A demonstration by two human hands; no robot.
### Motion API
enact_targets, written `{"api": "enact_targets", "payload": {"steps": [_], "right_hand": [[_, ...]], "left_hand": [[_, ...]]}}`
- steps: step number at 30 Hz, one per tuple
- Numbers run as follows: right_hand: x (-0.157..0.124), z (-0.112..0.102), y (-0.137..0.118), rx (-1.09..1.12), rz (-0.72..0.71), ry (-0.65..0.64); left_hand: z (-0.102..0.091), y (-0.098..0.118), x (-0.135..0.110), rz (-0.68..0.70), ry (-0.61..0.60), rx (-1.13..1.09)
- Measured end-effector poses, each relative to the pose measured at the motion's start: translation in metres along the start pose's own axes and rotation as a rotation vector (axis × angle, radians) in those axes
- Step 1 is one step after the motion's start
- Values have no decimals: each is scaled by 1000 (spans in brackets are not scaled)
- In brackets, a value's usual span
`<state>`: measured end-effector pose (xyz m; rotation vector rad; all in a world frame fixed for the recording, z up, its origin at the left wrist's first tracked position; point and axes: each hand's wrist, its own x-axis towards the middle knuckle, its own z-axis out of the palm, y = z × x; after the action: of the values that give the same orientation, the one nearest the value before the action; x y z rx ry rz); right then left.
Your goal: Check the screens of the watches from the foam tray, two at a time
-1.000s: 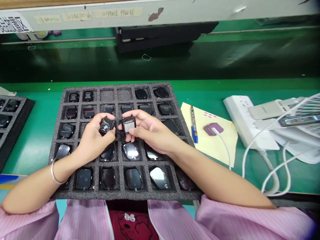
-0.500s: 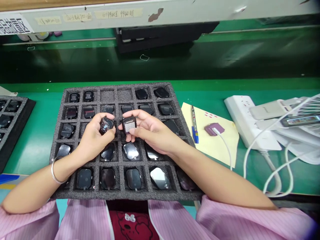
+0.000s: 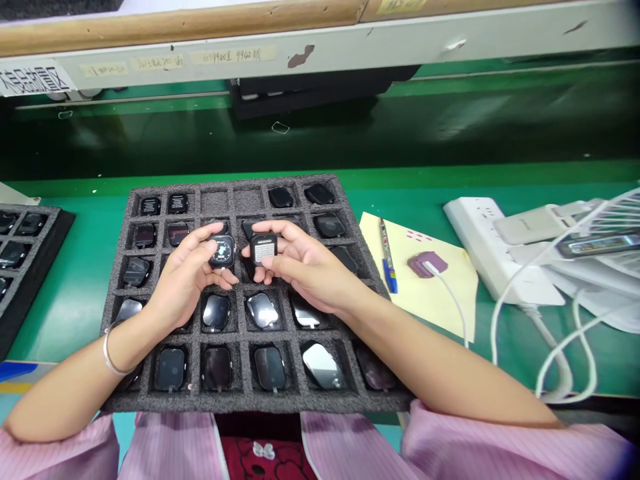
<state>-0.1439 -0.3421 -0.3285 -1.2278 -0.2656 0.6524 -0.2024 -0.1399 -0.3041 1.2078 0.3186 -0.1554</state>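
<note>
Over the dark foam tray [image 3: 240, 405], my left hand [image 3: 183, 283] is closed on a smartwatch body [image 3: 223, 252] whose lit screen shows a round dial. Its thumb rests at the screen's upper left edge. Beside it, my right hand [image 3: 313, 273] pinches a second smartwatch body [image 3: 265, 249], with rows of pale text or keys on its display. The two watches are close together but apart. Below the hands, the tray's compartments hold many strapless watch bodies, such as a dark one [image 3: 217, 311]. Two at the back left show lit text.
A second foam tray [image 3: 37, 280] stands at the left. To the right lie a yellow sheet [image 3: 425, 300], a pen [image 3: 387, 257] and a purple charger [image 3: 427, 264] with a white cable. Farther right are a white power strip [image 3: 500, 247] and a white fan [image 3: 617, 223]. A shelf edge [image 3: 350, 40] crosses above.
My left thumb has moved up to the watch's upper edge, and that watch has turned so its dial faces me more squarely. My right hand keeps its watch. The view has shifted slightly.
</note>
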Motion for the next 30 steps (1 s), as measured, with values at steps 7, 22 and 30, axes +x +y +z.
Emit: {"api": "enact_targets", "payload": {"steps": [7, 22, 30], "right_hand": [[1, 0, 1, 46, -13, -42], [-1, 2, 0, 77, -4, -56], [-1, 2, -1, 45, 6, -61]], "left_hand": [[1, 0, 0, -31, -66, -33], [1, -5, -2, 24, -68, 69], [1, -7, -1, 39, -69, 110]]}}
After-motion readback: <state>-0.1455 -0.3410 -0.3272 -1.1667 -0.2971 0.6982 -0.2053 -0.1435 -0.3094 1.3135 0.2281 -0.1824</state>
